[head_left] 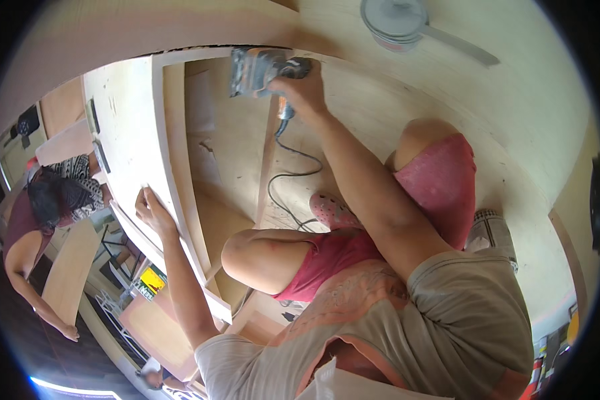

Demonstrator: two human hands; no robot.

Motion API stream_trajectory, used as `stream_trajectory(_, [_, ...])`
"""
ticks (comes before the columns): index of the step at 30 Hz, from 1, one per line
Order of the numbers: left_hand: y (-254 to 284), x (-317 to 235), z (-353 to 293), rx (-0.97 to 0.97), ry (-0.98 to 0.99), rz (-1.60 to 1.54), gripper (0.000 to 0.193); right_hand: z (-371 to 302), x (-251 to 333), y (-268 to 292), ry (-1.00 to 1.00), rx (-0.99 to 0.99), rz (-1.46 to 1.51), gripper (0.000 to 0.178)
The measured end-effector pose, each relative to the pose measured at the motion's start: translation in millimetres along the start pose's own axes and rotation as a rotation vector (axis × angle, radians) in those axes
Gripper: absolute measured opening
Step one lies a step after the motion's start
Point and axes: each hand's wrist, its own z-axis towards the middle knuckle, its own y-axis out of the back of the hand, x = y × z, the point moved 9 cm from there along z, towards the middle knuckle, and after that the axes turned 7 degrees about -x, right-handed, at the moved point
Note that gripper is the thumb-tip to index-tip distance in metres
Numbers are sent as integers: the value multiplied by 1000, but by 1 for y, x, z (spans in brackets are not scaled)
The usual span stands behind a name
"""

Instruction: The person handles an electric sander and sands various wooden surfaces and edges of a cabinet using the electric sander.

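The right hand gripped a sander at twelve o'clock, pressed on the plywood frame — its cord trailed back toward the knees. The left hand, at nine o'clock, lay open, fingers flat on the frame's edge — another person stood well apart.

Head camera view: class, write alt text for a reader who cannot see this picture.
A person crouched on a plywood cabinet frame presses a corded electric sander against the wood with the right hand, while the left hand rests on the frame's edge. A lidded tin sits beyond, and another person stands at the left.
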Motion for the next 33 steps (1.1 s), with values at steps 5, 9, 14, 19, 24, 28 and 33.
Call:
stream_trajectory(5, [2,3,0,-14,4,-76,50,-5,-6,-2,105,-44,-149,71])
stream_trajectory(9, [3,3,0,-10,-1,-56,52,5,-8,11,73,-43,-180,72])
stream_trajectory(14, [4,3,3,-24,-1,-32,52,38,-40,22,-6,-67,91,71])
stream_trajectory(19, [6,-3,2,-35,-32,21,52,51,-47,28,-25,-86,52,68])
stream_trajectory(24, [4,5,3,6,18,-52,52,51,-33,32,7,-63,-223,69])
stream_trajectory(28, [2,4,0,1,36,-58,52,59,-46,43,-13,-135,-102,69])
stream_trajectory(33, [0,-8,-4,-2,49,-41,54,67,-51,42,-80,-99,-18,69])
